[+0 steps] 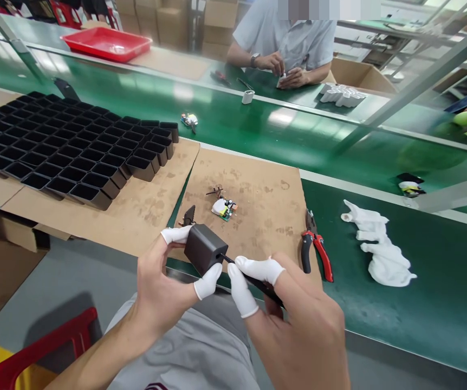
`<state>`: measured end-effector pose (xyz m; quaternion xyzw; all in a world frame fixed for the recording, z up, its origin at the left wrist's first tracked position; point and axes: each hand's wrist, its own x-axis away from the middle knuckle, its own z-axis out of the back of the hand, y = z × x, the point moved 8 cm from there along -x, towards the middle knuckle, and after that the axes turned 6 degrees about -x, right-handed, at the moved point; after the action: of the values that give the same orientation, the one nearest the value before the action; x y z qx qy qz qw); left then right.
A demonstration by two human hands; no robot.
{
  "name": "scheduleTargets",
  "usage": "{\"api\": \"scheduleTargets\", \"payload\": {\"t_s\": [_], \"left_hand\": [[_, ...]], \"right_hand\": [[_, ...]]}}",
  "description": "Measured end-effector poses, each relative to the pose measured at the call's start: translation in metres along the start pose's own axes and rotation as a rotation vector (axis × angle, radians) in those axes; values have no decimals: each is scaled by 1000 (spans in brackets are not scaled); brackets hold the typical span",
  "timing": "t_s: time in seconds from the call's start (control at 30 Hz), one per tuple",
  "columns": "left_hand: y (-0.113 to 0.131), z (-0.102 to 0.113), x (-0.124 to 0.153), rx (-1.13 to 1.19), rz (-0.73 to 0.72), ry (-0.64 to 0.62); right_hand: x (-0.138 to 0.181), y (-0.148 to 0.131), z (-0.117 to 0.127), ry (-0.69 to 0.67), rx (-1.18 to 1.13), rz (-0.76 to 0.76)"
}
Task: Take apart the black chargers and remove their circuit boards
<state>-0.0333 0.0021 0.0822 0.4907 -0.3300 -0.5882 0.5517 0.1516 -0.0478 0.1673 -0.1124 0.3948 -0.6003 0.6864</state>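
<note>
Left hand (164, 279), lower centre of the frame: thumb and fingers, white-capped, grip a black box (203, 249) from its left side. The box sits tilted at centre, above the person's lap, a small hole in the face toward the lower right. Right hand (294, 309), just right of it: capped thumb and finger pinch a black cord (253, 279) at that hole; how far it enters cannot be told.

Surroundings: a circuit board (224, 209) lies just above the box in the frame, on a stained cardboard sheet (253, 173). Red-and-black pliers (315, 244) lie across the sheet's right edge, near the right hand. White cloth pieces (383, 249) lie farther right. Rows of open black boxes (66, 141) occupy the left. A red tray (107, 44) stands upper left. At upper centre, a co-worker's hands (292, 77) hold a small item. A metal post (416, 76) slants across the upper right, blocking part of the view.
</note>
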Motion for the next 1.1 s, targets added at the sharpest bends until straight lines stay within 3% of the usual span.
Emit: {"api": "scheduleTargets", "payload": {"t_s": [0.27,0.4,0.6,0.93,1.0,1.1], "left_hand": [[19,10,2,-272,-317,137],[21,12,0,-278,-368,128],[10,15,-4,-275,-270,91],[-7,11,2,-215,-269,12],[-13,7,-1,-172,-181,-28],[-33,-2,-5,10,98,-106]], "right_hand": [[-4,12,-35,-354,-119,-115],[-2,19,-44,-379,-235,-151],[7,27,-55,-362,-311,-220],[18,35,-64,-335,-288,-260],[21,38,-59,-347,-252,-285],[24,45,-40,-329,-225,-291]]}}
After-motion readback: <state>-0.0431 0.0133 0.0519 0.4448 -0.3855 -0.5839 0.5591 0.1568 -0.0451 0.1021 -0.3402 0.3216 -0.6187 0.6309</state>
